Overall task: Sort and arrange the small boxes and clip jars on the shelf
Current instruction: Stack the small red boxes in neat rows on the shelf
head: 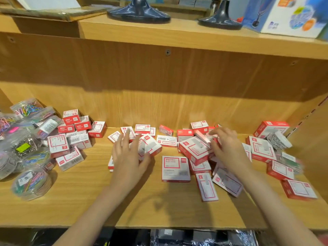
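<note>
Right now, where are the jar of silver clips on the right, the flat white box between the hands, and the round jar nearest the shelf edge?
jar of silver clips (278, 140), head view, side wall.
flat white box (175, 168), head view, top face.
round jar (32, 182), head view, lid.

This looks like a stationery shop. A wooden shelf carries many copies of the same goods: dozens of small red-and-white boxes with barcodes, and clear jars of coloured paper clips, some with price stickers. A jar of silver clips lies among the boxes on the right. The upper shelf holds 2 dark stands beside a printed retail carton. Below the shelf edge, wrapped packets show.
</note>
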`<state>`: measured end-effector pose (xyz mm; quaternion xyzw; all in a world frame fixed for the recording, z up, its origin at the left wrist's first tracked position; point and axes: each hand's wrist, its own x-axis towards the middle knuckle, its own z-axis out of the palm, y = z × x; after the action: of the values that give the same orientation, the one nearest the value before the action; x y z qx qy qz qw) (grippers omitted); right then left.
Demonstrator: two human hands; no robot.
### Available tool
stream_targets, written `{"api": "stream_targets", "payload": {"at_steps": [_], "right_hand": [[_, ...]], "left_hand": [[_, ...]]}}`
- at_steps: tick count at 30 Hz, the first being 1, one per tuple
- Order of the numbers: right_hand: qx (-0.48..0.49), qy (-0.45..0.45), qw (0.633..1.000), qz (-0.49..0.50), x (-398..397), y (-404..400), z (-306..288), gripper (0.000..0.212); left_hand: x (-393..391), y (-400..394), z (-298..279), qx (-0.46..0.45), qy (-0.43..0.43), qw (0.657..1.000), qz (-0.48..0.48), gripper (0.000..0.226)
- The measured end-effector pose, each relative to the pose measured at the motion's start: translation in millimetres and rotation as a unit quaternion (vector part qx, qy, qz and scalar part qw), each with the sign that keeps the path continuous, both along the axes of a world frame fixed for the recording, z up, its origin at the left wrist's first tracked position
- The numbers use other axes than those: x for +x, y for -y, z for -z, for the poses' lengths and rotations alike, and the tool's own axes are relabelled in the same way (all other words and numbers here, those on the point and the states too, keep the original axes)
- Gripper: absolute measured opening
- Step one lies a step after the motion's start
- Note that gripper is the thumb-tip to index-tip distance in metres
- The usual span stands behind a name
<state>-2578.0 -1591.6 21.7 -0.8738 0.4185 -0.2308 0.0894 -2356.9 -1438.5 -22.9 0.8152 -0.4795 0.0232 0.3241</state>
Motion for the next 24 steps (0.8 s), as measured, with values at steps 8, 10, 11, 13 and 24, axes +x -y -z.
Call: {"api": "stream_targets", "payload": {"at_steps": [8, 10, 11, 13, 24], "right_hand": [[0.054, -0.013, 0.998, -0.024, -17.5, 12.9, 11.9, 0.02], [0.07, -0.018, 0.997, -0.027, -18.1, 14.5, 13.4, 0.022], [0.072, -0.019, 0.997, -0.03, -18.5, 14.8, 14.4, 0.023], [0.071, -0.017, 0.997, -0.034, -19.3, 13.6, 15.7, 0.023], [0.062, -0.004, 0.997, -0.041, -18.0, 12.7, 20.9, 0.026]], "left_hand": [[40.6, 40.6, -0.2, 0.248, -0.071, 0.966, -0.027, 0.095], [27.0, 39.3, 0.0, 0.258, -0.045, 0.965, -0.034, 0.078], [20.4, 37.7, -0.9, 0.257, -0.031, 0.965, -0.035, 0.071], [7.0, 33.9, -4.7, 0.256, -0.014, 0.966, -0.038, 0.068], [-44.6, 20.8, 8.2, 0.185, 0.013, 0.983, -0.017, 0.073]]}}
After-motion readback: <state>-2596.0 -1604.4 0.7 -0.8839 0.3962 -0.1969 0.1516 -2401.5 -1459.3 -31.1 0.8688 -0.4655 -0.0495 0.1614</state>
